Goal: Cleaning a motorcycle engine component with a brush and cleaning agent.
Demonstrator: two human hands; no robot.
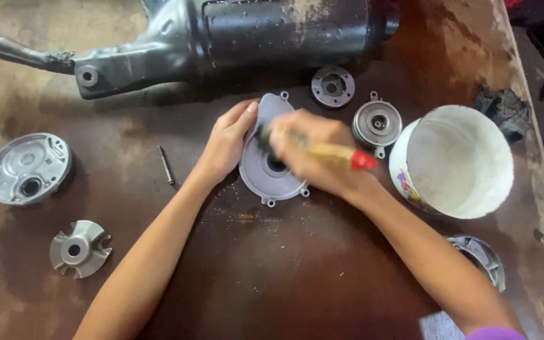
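Observation:
A round grey metal cover plate (261, 178) with small bolt ears lies flat at the middle of the brown table. My left hand (226, 142) rests on its left rim, fingers laid against the edge. My right hand (313, 153) is over the plate, closed around a paintbrush (335, 155) with a yellow wooden handle and a red tip. The dark bristles point left, down onto the plate. My right hand is blurred and hides part of the plate.
A large black engine housing (234, 38) spans the table's far side. A white plastic bucket (458, 165) stands on the right. Other grey parts lie around: two round pieces (333, 85) (377, 123), a cover (28, 167), a finned rotor (79, 248), a pin (167, 165), another part (483, 257).

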